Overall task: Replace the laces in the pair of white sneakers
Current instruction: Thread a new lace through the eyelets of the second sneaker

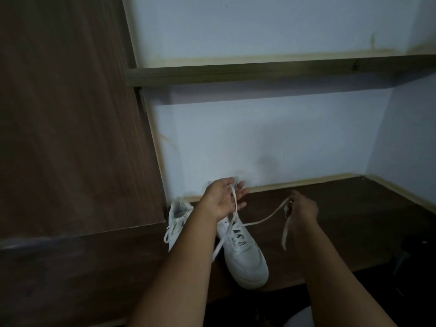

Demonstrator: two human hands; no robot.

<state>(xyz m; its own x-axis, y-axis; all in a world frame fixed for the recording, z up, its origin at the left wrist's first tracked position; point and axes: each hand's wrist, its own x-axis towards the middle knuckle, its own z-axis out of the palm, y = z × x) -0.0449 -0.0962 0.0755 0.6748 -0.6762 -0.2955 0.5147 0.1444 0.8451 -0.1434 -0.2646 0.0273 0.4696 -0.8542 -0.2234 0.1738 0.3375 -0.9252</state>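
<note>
Two white sneakers stand on a dark wooden desk [342, 227]. The nearer sneaker [245, 258] points its toe toward me and is partly laced. The other sneaker [178, 219] stands to its left, half behind my left forearm, with its lace loose. A white lace [262, 219] runs from the nearer shoe's eyelets up to both hands. My left hand [223, 199] holds one end above the shoe's heel, fingers spread. My right hand [303, 205] pinches the other end, which dangles below it.
A tall dark wooden panel [70, 114] rises at the left. A wooden shelf [259, 72] runs across the pale wall above the desk. The desk's front edge [295, 286] lies just below the shoe's toe. A dark object [405, 260] sits at the right edge.
</note>
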